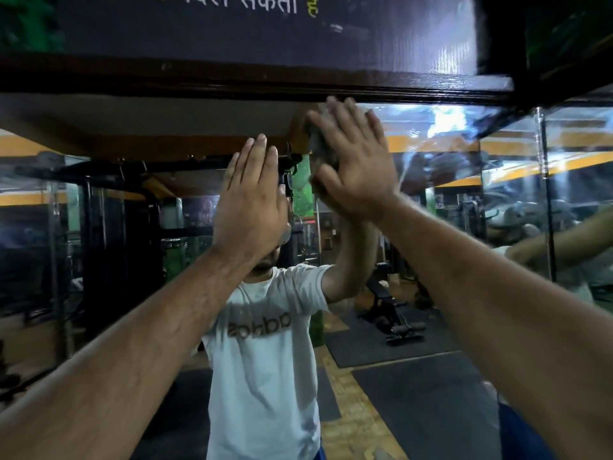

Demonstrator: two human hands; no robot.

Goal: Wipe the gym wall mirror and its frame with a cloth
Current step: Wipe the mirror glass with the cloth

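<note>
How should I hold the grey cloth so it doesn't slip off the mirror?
Press the crumpled grey cloth flat from the front with a whole open palm, as the right hand does. It sits against the upright glass of the wall mirror just under the dark wooden frame, so nothing else seems to support it.

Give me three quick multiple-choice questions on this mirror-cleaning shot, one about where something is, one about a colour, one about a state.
1. Where is the cloth?
A. Under the right hand, near the mirror's top frame
B. On the floor
C. Under the left hand

2. What colour is the reflected T-shirt?
A. Red
B. White
C. Black

3. How are the left hand's fingers?
A. Curled in a fist
B. Pinching the cloth
C. Straight, flat toward the mirror

Answers: 1 A, the grey cloth peeks out beneath the right palm just below the frame. 2 B, the shirt reads white. 3 C, the fingers are straight and hold nothing.
</note>
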